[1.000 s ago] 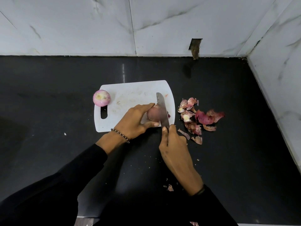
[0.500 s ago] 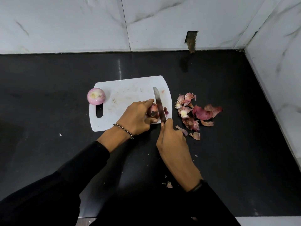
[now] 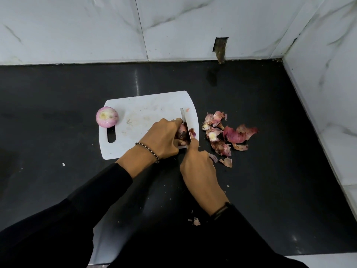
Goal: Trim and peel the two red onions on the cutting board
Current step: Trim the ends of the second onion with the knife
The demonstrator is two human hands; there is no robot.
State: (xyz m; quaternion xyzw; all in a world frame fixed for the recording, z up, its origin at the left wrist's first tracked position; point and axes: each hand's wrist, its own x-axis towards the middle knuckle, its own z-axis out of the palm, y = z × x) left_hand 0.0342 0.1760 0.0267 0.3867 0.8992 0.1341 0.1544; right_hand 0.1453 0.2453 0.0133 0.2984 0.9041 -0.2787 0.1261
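Note:
A white cutting board (image 3: 143,117) lies on the black counter. A peeled red onion (image 3: 107,116) sits at the board's left edge, above the handle slot. Near the board's right edge my left hand (image 3: 164,139) grips an unpeeled red onion (image 3: 182,131), which it mostly hides. My right hand (image 3: 199,167) holds a knife (image 3: 185,122), index finger along the spine. The blade stands in the onion's right end, with a cut piece (image 3: 192,133) just to the right of it.
A pile of red onion skins and trimmed ends (image 3: 226,134) lies on the counter right of the board. Small scraps (image 3: 196,221) lie near the front edge. Marble walls close off the back and the right side.
The knife has sunk down through the onion's right end, and a cut piece now sits to the right of the blade. My left hand has closed tighter over the onion.

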